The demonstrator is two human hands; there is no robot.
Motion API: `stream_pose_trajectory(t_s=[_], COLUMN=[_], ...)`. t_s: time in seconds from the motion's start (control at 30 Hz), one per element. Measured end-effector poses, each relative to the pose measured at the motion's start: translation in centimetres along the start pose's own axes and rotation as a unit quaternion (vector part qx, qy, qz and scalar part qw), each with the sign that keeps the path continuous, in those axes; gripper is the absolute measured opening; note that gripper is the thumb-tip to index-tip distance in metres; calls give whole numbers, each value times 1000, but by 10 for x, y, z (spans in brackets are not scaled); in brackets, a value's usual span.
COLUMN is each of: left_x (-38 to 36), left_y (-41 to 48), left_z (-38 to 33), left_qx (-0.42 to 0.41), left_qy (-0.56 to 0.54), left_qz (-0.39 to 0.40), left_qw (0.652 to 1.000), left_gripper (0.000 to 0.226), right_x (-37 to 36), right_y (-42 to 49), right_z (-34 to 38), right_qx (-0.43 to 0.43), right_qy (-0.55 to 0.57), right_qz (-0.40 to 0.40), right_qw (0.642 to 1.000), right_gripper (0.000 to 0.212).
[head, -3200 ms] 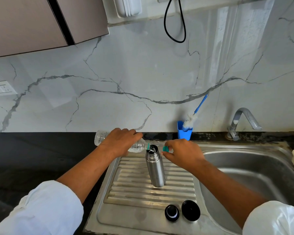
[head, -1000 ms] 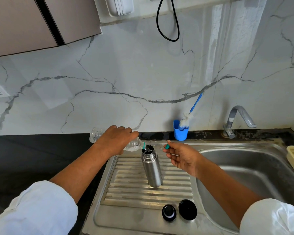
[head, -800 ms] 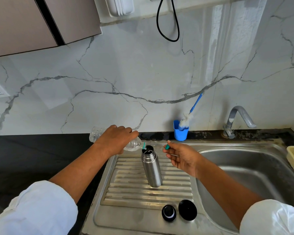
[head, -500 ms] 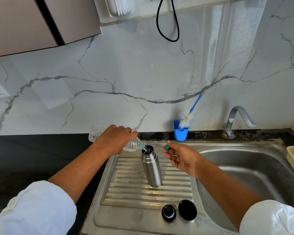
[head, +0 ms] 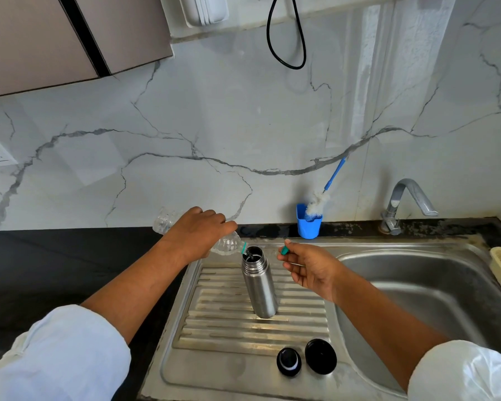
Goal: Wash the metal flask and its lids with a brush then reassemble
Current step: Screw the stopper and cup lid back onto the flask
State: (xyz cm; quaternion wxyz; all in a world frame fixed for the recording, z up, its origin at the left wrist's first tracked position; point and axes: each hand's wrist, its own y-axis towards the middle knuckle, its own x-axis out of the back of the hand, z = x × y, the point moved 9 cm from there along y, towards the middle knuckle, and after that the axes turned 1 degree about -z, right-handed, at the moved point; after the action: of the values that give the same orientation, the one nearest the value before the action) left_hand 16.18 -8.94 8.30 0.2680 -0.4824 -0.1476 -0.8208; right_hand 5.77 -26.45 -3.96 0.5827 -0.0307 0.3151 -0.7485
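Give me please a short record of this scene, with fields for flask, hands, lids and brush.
flask: metal flask upright on drainboard, mouth open
left: left hand grips plastic bottle tilted at flask's mouth
right: right hand pinches teal cap
lids: small lid and large lid lie off, near drainboard's front
brush: brush stands head-down in blue cup
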Motion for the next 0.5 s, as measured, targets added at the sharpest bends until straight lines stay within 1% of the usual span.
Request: stream_pose_trajectory(t_s=[0.3, 0.5], left_x=[12, 24], left_y=[4, 7], left_z=[-2, -7], left_qx=[-28, -45], left_qy=[36, 52], left_qz=[-33, -53], left_qw=[998, 996], left_gripper=[72, 70], right_x=[0, 0], right_y=[0, -1], right_z=[0, 0], right_qx=[2, 1], right_qy=[0, 2], right_qz=[1, 1], right_qw=[1000, 1000], right_gripper=[29, 27])
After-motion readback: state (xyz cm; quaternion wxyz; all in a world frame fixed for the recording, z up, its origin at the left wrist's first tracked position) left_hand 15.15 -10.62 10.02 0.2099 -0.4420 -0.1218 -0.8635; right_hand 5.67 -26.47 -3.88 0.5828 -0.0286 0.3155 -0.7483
